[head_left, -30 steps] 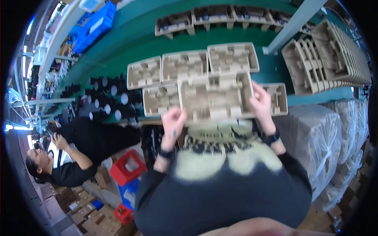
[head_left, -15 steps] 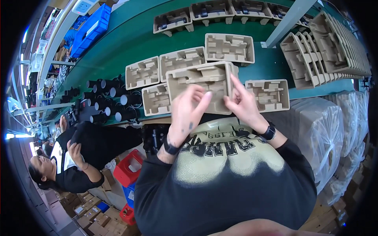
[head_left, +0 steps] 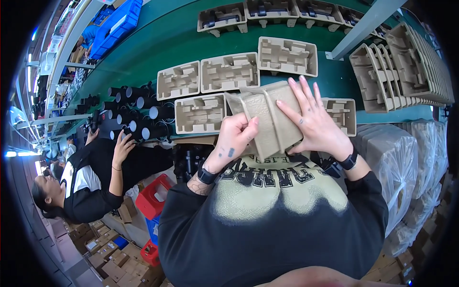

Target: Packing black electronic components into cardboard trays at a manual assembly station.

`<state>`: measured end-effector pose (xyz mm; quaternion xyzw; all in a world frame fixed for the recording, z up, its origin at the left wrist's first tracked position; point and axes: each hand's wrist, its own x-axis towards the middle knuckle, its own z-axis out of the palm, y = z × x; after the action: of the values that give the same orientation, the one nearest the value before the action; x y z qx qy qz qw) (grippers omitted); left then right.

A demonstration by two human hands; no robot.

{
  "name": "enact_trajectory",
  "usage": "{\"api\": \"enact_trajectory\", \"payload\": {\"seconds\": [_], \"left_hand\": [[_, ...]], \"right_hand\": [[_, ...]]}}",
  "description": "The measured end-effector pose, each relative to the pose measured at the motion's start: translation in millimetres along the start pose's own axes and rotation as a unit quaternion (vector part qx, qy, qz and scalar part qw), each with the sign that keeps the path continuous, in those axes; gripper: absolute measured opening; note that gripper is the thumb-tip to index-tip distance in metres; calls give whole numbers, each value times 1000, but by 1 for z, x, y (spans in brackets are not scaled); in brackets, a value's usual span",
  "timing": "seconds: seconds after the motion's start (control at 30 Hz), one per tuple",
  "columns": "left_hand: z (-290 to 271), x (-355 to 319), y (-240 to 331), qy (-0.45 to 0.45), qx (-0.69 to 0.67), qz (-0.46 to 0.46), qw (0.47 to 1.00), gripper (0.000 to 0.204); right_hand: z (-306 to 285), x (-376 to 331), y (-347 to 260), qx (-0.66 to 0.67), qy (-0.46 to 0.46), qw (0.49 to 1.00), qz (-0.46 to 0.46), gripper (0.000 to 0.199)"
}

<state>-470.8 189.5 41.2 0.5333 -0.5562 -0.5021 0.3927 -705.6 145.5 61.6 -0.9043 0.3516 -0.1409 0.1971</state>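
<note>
Just in front of my chest, a tan molded pulp tray (head_left: 273, 117) is tilted, its outer side showing; two ridges or rims run across it, and I cannot tell whether it is one tray or two nested. My left hand (head_left: 234, 138) is closed at its left edge, thumb on top. Across the right part of it my right hand (head_left: 319, 125) spreads its fingers, with the thumb at the near edge, gripping it. Beyond are similar trays (head_left: 229, 74), (head_left: 288, 56) with molded compartments facing up. Another tray (head_left: 340, 115) is partly hidden behind my right hand.
Trays holding dark parts (head_left: 270, 13) line the green bench's (head_left: 181, 38) far side. Nested trays (head_left: 420, 67) stand at right, beside a metal post (head_left: 366, 28). Black cylindrical parts (head_left: 158, 113) lie at left near a co-worker (head_left: 91, 191). Plastic-wrapped stacks (head_left: 387, 158) stand at right.
The tray between my hands has been turned from showing its inside to showing its outer side. My right hand has spread over it. The co-worker's hand has moved toward the black parts.
</note>
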Motion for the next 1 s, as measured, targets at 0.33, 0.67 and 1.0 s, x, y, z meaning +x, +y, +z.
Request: {"api": "enact_trajectory", "payload": {"seconds": [0.33,0.67,1.0], "left_hand": [[-5,8,1,-21,-81,30,996,33],[-54,19,44,163,94,82,979,37],[-145,28,28,347,139,94,923,33]], "right_hand": [[-8,25,-4,-32,2,998,-51,110],[20,24,22,5,20,1000,15,108],[47,-6,50,44,67,997,-4,105]]}}
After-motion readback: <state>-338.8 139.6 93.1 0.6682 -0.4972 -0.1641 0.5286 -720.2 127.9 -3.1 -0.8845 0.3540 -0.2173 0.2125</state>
